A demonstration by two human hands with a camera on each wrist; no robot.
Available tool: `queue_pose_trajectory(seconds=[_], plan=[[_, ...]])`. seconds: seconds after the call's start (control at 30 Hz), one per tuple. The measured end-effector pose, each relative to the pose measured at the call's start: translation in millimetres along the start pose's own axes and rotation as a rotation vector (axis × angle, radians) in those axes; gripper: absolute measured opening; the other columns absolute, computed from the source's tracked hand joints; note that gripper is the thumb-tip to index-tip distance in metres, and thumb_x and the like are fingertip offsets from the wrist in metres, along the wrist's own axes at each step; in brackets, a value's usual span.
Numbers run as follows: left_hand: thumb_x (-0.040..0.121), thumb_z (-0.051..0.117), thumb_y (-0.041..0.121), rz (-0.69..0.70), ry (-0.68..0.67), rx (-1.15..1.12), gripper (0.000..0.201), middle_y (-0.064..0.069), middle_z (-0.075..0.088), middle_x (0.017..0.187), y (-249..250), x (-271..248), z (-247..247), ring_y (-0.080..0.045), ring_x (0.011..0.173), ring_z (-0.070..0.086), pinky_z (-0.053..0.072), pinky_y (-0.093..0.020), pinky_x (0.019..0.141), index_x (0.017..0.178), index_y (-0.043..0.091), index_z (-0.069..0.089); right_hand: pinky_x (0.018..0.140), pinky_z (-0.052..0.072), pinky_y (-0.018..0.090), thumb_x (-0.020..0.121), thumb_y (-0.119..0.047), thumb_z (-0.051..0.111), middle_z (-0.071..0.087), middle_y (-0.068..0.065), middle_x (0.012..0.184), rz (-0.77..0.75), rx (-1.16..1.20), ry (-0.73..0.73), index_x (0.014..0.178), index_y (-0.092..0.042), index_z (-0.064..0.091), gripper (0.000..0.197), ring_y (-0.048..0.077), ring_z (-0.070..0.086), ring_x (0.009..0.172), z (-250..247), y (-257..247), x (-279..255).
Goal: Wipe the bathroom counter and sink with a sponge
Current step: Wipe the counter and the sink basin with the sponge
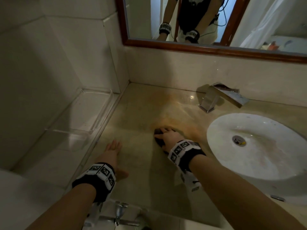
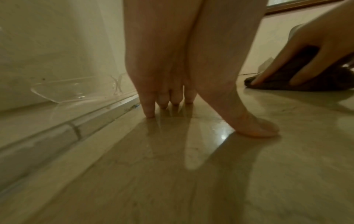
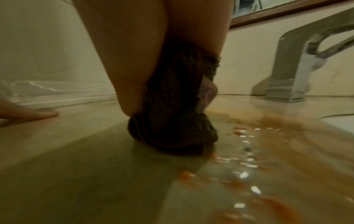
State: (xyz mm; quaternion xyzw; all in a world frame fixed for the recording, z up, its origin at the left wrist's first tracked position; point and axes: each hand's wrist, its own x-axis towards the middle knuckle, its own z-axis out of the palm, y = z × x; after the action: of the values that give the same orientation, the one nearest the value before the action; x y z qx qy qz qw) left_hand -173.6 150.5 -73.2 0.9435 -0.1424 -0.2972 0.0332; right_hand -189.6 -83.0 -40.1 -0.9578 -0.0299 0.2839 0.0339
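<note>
A dark, rough sponge point(image 1: 158, 136) point(image 3: 172, 121) point(image 2: 298, 78) lies on the beige stone counter point(image 1: 141, 110), left of the white round sink point(image 1: 252, 146). My right hand point(image 1: 167, 136) grips it from above and presses it onto the counter at the edge of an orange-brown wet smear point(image 1: 167, 107) point(image 3: 268, 151). My left hand point(image 1: 113, 150) point(image 2: 191, 115) rests flat on the counter near its left edge, fingers straight and holding nothing. Droplets glint in the smear in the right wrist view.
A chrome faucet point(image 1: 221, 97) point(image 3: 298, 60) stands behind the sink. A clear plastic tray point(image 1: 86, 113) point(image 2: 76, 91) sits on the tiled ledge to the left. A framed mirror point(image 1: 216, 22) hangs above the backsplash. Another tap point(image 1: 119, 213) is below the counter's front edge.
</note>
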Motion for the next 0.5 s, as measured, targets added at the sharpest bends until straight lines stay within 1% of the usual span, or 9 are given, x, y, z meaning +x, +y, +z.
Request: queue_pose_trajectory(seconds=[0.07,0.13,0.23,0.3,0.33,0.37,0.4,0.43,0.5], plan=[[0.066,0.079,0.048,-0.002,-0.015,0.001,0.128,-0.004,-0.020,0.158,0.3,-0.6,-0.1,-0.023,0.148,-0.012,0.009,-0.034,0.123,0.151,0.018,-0.012,0.106,0.039,0.041,0.095,-0.010,0.045,0.032,0.010,0.148,0.087,0.034,0.016,0.140,-0.025,0.039,0.048,0.033,0.035,0.133,-1.1,17.4,-10.6],[0.067,0.078,0.049,-0.013,-0.039,-0.003,0.128,-0.004,-0.022,0.158,0.9,0.0,-2.4,-0.023,0.148,-0.013,0.008,-0.034,0.123,0.151,0.017,-0.013,0.097,0.046,0.039,0.094,-0.008,0.045,0.051,0.012,0.132,0.180,0.083,0.067,0.131,-0.016,0.049,0.038,0.031,0.052,0.117,-0.1,29.6,-19.2],[0.070,0.076,0.048,-0.026,-0.067,0.007,0.126,-0.005,-0.022,0.157,6.1,-1.6,-3.7,-0.025,0.148,-0.014,0.009,-0.035,0.123,0.150,0.015,-0.016,0.088,0.050,0.038,0.092,-0.008,0.047,0.061,0.012,0.118,0.307,0.146,0.104,0.121,-0.007,0.053,0.029,0.031,0.060,0.106,5.6,35.3,-31.1],[0.073,0.074,0.046,-0.063,-0.057,0.009,0.120,-0.008,-0.015,0.159,11.9,0.4,-4.6,-0.026,0.149,-0.008,0.010,-0.034,0.123,0.151,0.011,-0.010,0.089,0.050,0.037,0.091,-0.006,0.048,0.059,0.012,0.122,0.314,0.171,0.072,0.125,-0.010,0.050,0.034,0.030,0.059,0.107,3.8,33.8,-32.9],[0.075,0.073,0.044,-0.064,-0.049,-0.001,0.110,-0.010,-0.002,0.160,15.2,4.4,-10.2,-0.027,0.149,0.004,0.015,-0.034,0.122,0.152,0.011,0.002,0.090,0.050,0.037,0.091,-0.006,0.047,0.056,0.011,0.126,0.288,0.175,0.063,0.129,-0.012,0.047,0.038,0.030,0.057,0.110,-0.4,31.4,-32.0],[0.077,0.072,0.041,-0.056,-0.032,-0.031,0.094,-0.011,0.017,0.158,19.4,12.5,-19.5,-0.027,0.144,0.023,0.026,-0.034,0.119,0.149,0.011,0.020,0.092,0.048,0.038,0.092,-0.006,0.047,0.051,0.011,0.132,0.248,0.170,0.066,0.133,-0.015,0.044,0.043,0.031,0.054,0.114,-7.4,26.7,-29.7],[0.078,0.071,0.037,-0.049,0.001,-0.071,0.078,-0.012,0.035,0.150,23.5,21.1,-30.8,-0.027,0.135,0.040,0.036,-0.034,0.112,0.142,0.011,0.035,0.095,0.046,0.039,0.093,-0.006,0.045,0.044,0.010,0.139,0.194,0.153,0.083,0.137,-0.018,0.041,0.046,0.032,0.050,0.119,-15.1,19.2,-25.8],[0.079,0.071,0.033,-0.028,0.032,-0.095,0.071,-0.012,0.044,0.143,27.8,33.0,-42.3,-0.027,0.126,0.049,0.041,-0.034,0.107,0.138,0.010,0.040,0.098,0.044,0.040,0.094,-0.006,0.043,0.035,0.008,0.146,0.135,0.128,0.111,0.140,-0.020,0.038,0.048,0.032,0.044,0.124,-23.1,10.3,-20.1],[0.076,0.076,0.029,0.021,0.053,-0.064,0.088,-0.015,0.038,0.147,36.8,55.7,-66.5,-0.028,0.131,0.044,0.038,-0.034,0.109,0.145,0.006,0.026,0.102,0.039,0.040,0.097,-0.010,0.039,0.026,0.006,0.151,0.041,0.107,0.196,0.142,-0.022,0.036,0.046,0.033,0.035,0.130,-38.2,-9.3,-4.1]])
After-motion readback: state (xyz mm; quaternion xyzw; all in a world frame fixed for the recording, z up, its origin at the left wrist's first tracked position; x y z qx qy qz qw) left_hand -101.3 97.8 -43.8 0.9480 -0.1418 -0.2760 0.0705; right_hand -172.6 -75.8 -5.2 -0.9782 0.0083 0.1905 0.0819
